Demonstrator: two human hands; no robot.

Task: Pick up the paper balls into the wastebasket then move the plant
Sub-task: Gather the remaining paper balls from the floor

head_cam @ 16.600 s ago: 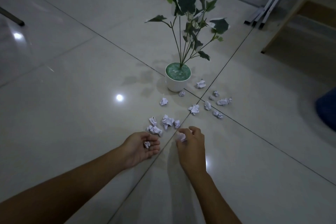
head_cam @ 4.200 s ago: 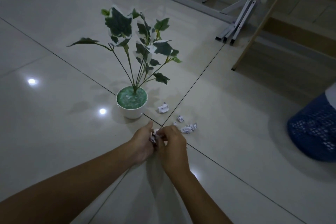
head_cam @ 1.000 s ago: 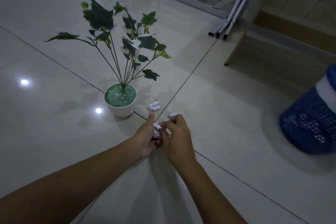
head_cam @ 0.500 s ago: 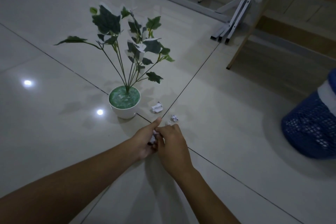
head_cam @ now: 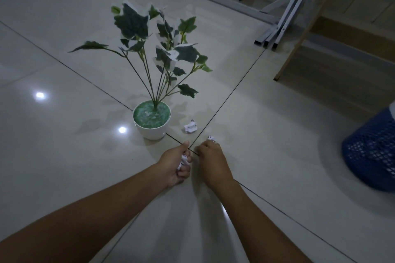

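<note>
My left hand [head_cam: 174, 164] is curled around several crumpled paper balls [head_cam: 183, 160] just above the floor. My right hand [head_cam: 210, 159] lies beside it, fingertips at a small paper ball [head_cam: 211, 138] on the tile; whether they grip it is unclear. Another paper ball [head_cam: 190, 127] lies loose to the right of the plant's white pot [head_cam: 152, 130]. The plant [head_cam: 158, 49] has long stems with green and white leaves. A blue mesh wastebasket [head_cam: 372, 147] stands at the right edge, partly cut off.
Folded metal legs [head_cam: 277, 32] lie on the floor at the back right. A slanted wooden leg [head_cam: 299, 45] and a low wooden shelf stand behind the wastebasket. The floor is glossy pale tile with dark joints.
My right hand has parted from the left and reached forward to the small ball by the tile joint. The left hand keeps its balls.
</note>
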